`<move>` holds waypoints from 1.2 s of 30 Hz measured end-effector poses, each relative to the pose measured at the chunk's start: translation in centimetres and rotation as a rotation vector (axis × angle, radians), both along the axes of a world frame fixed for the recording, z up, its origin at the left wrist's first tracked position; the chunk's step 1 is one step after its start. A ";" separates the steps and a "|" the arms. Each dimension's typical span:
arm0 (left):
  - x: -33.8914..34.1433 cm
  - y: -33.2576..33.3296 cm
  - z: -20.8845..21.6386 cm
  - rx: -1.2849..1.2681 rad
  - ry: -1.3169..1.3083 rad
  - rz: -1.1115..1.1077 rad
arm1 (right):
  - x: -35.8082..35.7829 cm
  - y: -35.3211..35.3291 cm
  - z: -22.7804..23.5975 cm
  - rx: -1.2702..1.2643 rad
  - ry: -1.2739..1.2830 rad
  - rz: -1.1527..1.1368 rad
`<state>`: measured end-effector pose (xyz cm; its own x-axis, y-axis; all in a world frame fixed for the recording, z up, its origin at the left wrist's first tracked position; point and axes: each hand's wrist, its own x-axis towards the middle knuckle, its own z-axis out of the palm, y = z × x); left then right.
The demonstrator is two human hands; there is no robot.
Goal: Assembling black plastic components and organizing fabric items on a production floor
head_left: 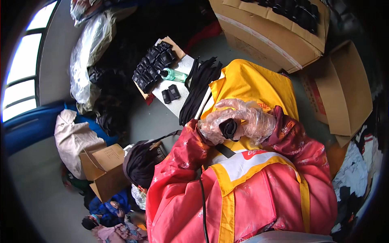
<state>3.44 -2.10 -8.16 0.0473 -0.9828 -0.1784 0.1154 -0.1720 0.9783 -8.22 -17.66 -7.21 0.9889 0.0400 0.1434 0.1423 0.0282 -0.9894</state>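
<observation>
Both my hands wear clear, crinkled plastic gloves and meet in front of my chest, above my yellow apron. Between them is a small roll of black fabric strip, its coiled end showing. My left hand closes around the roll from the left. From the other side my right hand is curled against the same roll, some of its fingertips hidden. Just left of the apron, long loose black strips lie draped over the edge of a white board.
Several black rolls are bunched on the board, with a green bottle beside them. A large cardboard box stands ahead, another open box at right. A smaller carton and a black bag are at left.
</observation>
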 end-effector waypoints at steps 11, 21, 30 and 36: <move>-0.9 3.7 0.4 -0.002 0.163 0.683 | 1.2 1.2 -3.0 0.543 0.208 -0.154; -0.7 6.3 -2.3 0.106 -0.036 0.839 | 5.3 5.2 -2.3 0.426 0.513 -0.243; 3.5 9.7 -2.6 0.190 0.030 0.776 | 8.5 7.4 -2.5 0.416 0.722 -0.264; 13.4 12.9 -8.0 0.802 -0.729 1.318 | 8.8 7.5 -3.9 0.715 0.792 -0.391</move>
<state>16.83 10.75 -16.11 0.9836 0.1050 -0.1468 0.1736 -0.7724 0.6110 0.53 -10.13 -11.12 0.7379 -0.1313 -0.6620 -0.3928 0.7140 -0.5796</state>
